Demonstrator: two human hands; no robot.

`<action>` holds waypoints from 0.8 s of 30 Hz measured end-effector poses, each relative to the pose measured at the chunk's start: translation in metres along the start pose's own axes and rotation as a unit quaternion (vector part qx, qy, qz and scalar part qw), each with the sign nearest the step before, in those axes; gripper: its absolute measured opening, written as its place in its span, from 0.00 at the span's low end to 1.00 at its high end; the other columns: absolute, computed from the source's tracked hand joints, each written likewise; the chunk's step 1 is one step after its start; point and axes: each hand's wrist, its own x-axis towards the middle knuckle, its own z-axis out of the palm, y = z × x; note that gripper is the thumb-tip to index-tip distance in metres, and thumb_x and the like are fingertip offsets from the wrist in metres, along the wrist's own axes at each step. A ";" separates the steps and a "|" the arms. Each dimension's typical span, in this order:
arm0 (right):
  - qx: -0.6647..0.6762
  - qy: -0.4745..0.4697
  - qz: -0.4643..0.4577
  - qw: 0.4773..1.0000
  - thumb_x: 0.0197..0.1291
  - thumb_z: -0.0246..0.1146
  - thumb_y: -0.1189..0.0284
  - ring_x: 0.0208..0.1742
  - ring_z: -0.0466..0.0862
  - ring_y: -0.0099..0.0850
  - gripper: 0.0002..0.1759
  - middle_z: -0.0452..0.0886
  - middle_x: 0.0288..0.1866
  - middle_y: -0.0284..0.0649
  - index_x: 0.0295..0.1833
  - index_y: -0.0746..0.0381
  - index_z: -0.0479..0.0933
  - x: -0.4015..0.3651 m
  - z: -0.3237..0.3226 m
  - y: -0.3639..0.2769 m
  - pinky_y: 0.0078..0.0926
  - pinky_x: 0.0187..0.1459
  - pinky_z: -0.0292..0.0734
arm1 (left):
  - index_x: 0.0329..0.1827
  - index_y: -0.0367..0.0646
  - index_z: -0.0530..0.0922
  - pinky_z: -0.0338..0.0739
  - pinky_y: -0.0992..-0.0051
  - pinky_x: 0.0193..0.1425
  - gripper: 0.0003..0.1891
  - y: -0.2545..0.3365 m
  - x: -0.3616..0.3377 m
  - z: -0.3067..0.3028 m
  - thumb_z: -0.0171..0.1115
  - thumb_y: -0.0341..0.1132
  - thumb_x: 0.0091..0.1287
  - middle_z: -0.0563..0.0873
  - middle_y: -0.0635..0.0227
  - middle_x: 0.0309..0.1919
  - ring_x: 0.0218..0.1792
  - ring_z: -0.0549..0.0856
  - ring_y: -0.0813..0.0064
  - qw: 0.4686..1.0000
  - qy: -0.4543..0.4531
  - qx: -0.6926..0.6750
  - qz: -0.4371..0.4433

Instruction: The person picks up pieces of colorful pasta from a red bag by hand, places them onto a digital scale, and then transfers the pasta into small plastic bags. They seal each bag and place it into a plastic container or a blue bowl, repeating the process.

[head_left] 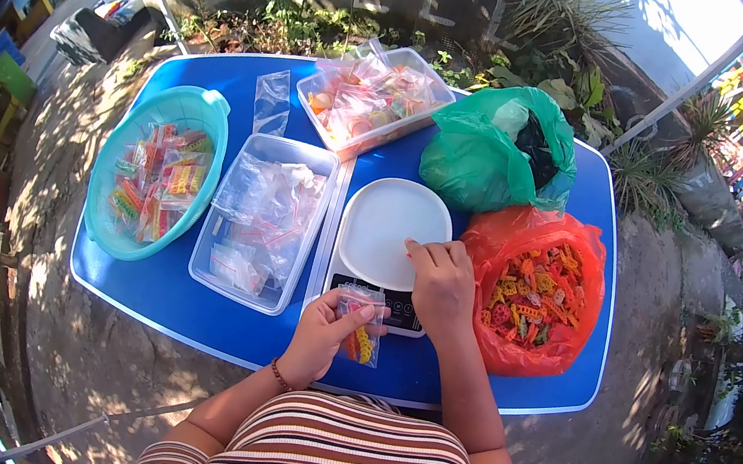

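Observation:
My left hand (321, 333) grips a small clear zip bag (361, 329) at the table's front edge. Yellow, red and orange snack pieces show through the plastic. Over the white round pan (391, 225) of a kitchen scale (414, 317) is my right hand (442, 284), its fingertips pinched together near the pan's right side. A tiny reddish spot shows at those fingertips, too small to name. The scale's black front panel is partly hidden by my right hand. Right of that hand stands an open red plastic bag (588, 261) full of colourful wheel-shaped and ladder-shaped snack pieces.
A turquoise basket (99, 196) holds filled snack bags. Beside it, a clear tub (293, 292) contains clear zip bags. Another tub (404, 128) with packets sits at the back, near a loose clear bag (272, 102) and a green plastic bag (467, 151). All stand on a blue table (166, 299).

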 end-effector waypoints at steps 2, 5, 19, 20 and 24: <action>0.062 0.010 -0.001 0.998 0.57 0.65 0.82 0.51 0.83 0.36 0.20 0.88 0.48 0.39 0.57 0.62 0.85 -0.003 -0.004 -0.004 0.33 0.53 0.80 | 0.53 0.36 0.81 0.89 0.69 0.51 0.13 -0.011 0.006 -0.011 0.72 0.32 0.72 0.91 0.55 0.46 0.46 0.93 0.68 0.998 -0.018 0.018 0.050; 0.348 0.075 0.090 0.930 0.62 0.67 0.85 0.49 0.85 0.32 0.16 0.87 0.46 0.40 0.55 0.64 0.83 -0.009 -0.016 -0.023 0.28 0.53 0.81 | 0.53 0.36 0.81 0.89 0.77 0.47 0.16 -0.006 0.004 -0.012 0.76 0.30 0.68 0.92 0.59 0.45 0.43 0.92 0.76 0.994 -0.002 0.088 0.069; 0.560 0.033 0.146 0.815 0.63 0.72 0.81 0.44 0.85 0.21 0.07 0.87 0.39 0.36 0.45 0.67 0.82 -0.035 -0.026 -0.025 0.20 0.48 0.80 | 0.55 0.37 0.87 0.78 0.85 0.33 0.16 0.002 0.002 -0.006 0.72 0.39 0.73 0.91 0.69 0.36 0.33 0.86 0.88 0.981 -0.080 0.169 0.047; 0.577 0.037 0.158 0.800 0.63 0.72 0.81 0.43 0.85 0.20 0.06 0.87 0.38 0.36 0.44 0.66 0.83 -0.037 -0.025 -0.025 0.20 0.47 0.79 | 0.56 0.37 0.87 0.77 0.85 0.33 0.16 0.003 0.001 -0.007 0.70 0.41 0.75 0.91 0.70 0.35 0.33 0.85 0.88 0.979 -0.084 0.181 0.035; 0.559 -0.012 0.145 0.817 0.60 0.73 0.80 0.39 0.84 0.22 0.06 0.87 0.35 0.35 0.42 0.64 0.85 -0.037 -0.031 -0.024 0.22 0.43 0.79 | 0.58 0.39 0.88 0.77 0.84 0.33 0.17 0.004 -0.003 -0.003 0.66 0.43 0.78 0.92 0.70 0.37 0.31 0.84 0.89 0.975 -0.080 0.199 0.049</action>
